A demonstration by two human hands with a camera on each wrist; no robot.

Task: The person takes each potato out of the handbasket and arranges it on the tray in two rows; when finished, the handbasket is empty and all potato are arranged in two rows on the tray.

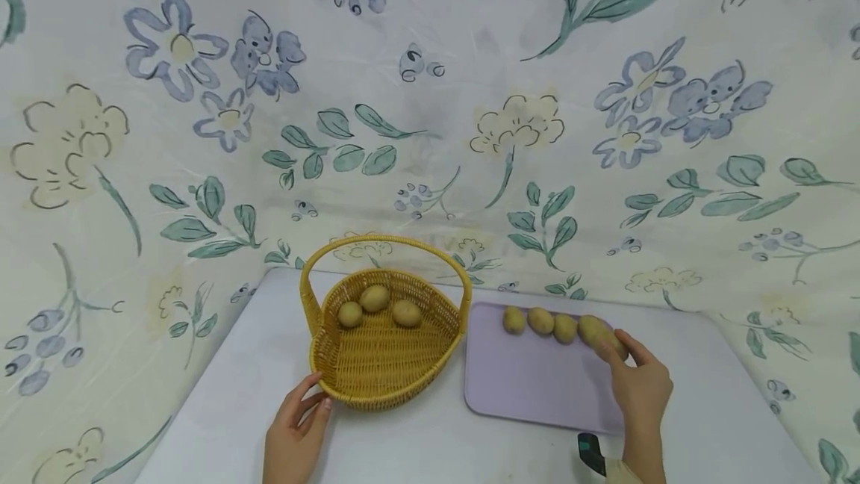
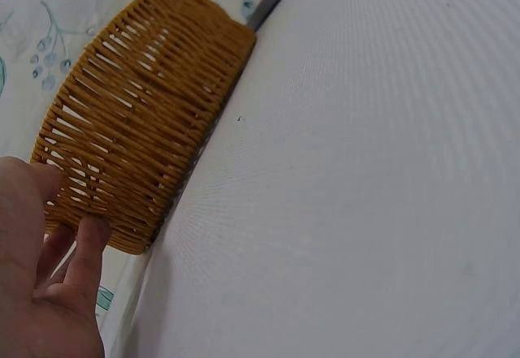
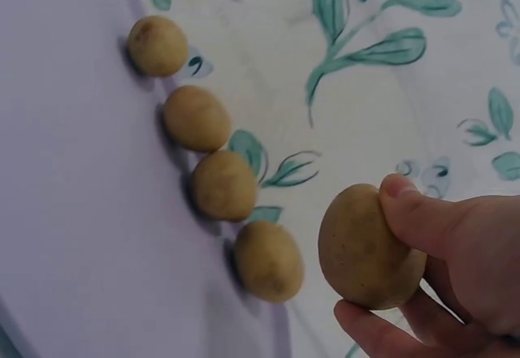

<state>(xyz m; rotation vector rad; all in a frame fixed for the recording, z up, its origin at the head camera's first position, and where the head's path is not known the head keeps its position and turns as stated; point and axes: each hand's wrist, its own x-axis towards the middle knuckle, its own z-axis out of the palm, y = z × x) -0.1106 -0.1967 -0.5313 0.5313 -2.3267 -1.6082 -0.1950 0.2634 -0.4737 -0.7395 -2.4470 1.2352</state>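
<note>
A yellow-brown wicker basket [image 1: 383, 394] with a tall arched handle stands left of centre, and three potatoes [image 1: 375, 298] lie inside at its back. At its near left rim is my left hand [image 1: 295, 424]; thumb and fingers hold the woven edge [image 2: 122, 131]. Over the right part of a lilac tray [image 1: 537, 394], my right hand [image 1: 641, 379] pinches a potato [image 3: 366, 248] between thumb and fingers. That potato appears raised off the tray. Several more potatoes [image 3: 223, 186] sit in a row along the tray's back edge.
The basket and tray stand side by side on a white table [image 1: 222, 394]. Behind and around hangs a floral-patterned cloth [image 1: 430, 95]. A black wrist device [image 1: 591, 454] shows beside the right forearm.
</note>
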